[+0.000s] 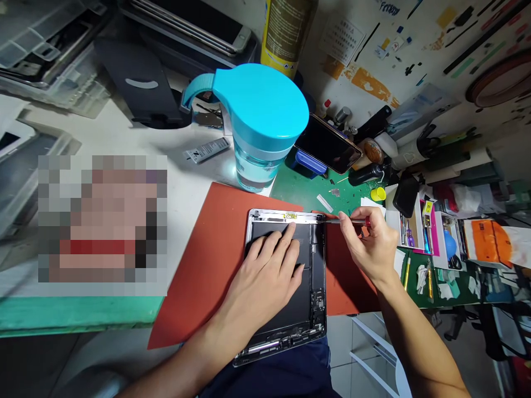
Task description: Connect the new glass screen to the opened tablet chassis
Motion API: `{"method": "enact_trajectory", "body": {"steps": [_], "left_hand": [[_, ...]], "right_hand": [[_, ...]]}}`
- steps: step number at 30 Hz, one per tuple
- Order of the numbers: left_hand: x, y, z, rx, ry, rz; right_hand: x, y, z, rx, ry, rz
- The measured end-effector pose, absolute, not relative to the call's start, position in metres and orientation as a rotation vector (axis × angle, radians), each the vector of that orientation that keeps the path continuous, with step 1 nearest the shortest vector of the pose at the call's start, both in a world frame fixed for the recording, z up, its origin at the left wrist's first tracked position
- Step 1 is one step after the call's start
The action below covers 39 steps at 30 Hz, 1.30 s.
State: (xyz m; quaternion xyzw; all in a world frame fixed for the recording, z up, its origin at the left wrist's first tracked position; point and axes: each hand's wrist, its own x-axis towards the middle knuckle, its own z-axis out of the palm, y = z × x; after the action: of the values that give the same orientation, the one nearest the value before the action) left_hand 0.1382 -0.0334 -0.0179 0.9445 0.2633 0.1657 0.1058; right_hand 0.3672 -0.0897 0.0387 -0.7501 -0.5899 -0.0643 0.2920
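Observation:
An opened tablet (305, 287), its inside bare, lies on a red-brown mat (194, 265) and juts past the table's front edge. My left hand (267, 265) rests flat across the black battery area, fingers stretched toward the far edge. One fingertip touches that edge close to a small yellow piece (290, 216). Pinched in my right hand (371, 237) is a thin screwdriver (334, 221) with a red end. Its shaft points left, and the tip meets the tablet's far right corner; the exact contact point is too small to make out.
A water pitcher (265, 105) with a blue lid stands behind the mat. Right of it, a phone (329, 143) leans on a blue stand. Tool boxes (431, 221) line the right side. A pixelated patch covers part of the left table. A grey tube (207, 150) lies near the pitcher.

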Motion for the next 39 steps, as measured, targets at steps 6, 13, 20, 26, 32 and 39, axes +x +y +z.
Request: {"method": "enact_trajectory", "body": {"steps": [6,13,20,26,32,39], "left_hand": [[0.139,-0.033,-0.017,2.774,0.772,0.476],[0.138,-0.033,-0.015,2.732,0.771,0.469],[0.138,-0.033,-0.015,2.754,0.773,0.471],[0.138,-0.033,-0.015,2.768,0.776,0.477],[0.138,-0.033,-0.014,2.766,0.779,0.456],[0.138,-0.033,-0.015,2.728,0.779,0.468]], "right_hand": [[0.37,-0.086,0.057,-1.837,-1.881,0.211],[0.369,-0.075,0.056,-1.848,-1.986,-0.057],[0.367,-0.073,0.054,-1.853,-2.009,-0.148],[0.367,-0.072,0.051,-1.869,-1.958,-0.204],[0.367,-0.072,0.048,-1.909,-1.924,-0.257],[0.365,-0.071,0.048,-1.909,-1.926,-0.269]]}}
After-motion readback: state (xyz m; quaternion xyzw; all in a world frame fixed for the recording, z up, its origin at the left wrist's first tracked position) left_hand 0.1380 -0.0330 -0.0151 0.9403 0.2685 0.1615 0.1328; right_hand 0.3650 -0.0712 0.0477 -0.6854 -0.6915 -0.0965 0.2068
